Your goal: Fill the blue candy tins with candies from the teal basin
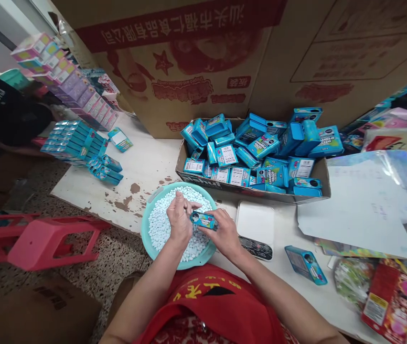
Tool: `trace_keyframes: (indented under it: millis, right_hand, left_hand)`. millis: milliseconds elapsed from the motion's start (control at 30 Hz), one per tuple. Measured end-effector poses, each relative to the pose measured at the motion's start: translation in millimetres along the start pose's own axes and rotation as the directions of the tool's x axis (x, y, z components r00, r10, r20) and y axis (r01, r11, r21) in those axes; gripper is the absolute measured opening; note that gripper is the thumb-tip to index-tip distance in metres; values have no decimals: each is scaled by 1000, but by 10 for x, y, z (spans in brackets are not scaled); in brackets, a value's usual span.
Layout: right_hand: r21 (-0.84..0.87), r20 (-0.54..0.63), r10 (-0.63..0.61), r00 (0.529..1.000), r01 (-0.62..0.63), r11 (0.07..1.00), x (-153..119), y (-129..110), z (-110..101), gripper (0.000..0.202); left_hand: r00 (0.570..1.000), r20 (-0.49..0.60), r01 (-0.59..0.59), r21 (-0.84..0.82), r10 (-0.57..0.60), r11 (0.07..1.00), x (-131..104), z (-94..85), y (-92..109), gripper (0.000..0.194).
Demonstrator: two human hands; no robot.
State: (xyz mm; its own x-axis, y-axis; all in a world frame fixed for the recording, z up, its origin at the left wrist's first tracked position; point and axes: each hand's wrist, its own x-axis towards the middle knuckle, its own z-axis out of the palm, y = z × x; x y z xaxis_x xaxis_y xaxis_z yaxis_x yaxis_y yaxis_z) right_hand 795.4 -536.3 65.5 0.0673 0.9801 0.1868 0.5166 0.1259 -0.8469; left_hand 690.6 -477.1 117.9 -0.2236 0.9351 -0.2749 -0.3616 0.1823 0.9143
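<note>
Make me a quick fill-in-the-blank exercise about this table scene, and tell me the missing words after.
1. The left hand and right hand are at a small ____-coloured box.
2. In the picture, the scale stands to the ____ of the bowl.
3. The red band on the big carton appears printed upside ____.
4. The stool stands on the ____, below the table.

Missing words: blue; right; down; floor.

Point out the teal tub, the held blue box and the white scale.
Teal tub (145,230): head view, left rim.
Held blue box (204,220): head view, printed side.
White scale (255,221): head view, weighing plate.
</note>
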Motion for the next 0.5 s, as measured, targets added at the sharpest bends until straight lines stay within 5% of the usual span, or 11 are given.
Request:
trace_keyframes:
  millis: [500]
  right_hand:
    - [72, 12, 76, 997, -77, 994, 35, 134, -6, 30]
  left_hand:
    - [997, 38, 75, -66, -73, 995, 75, -8, -28, 47]
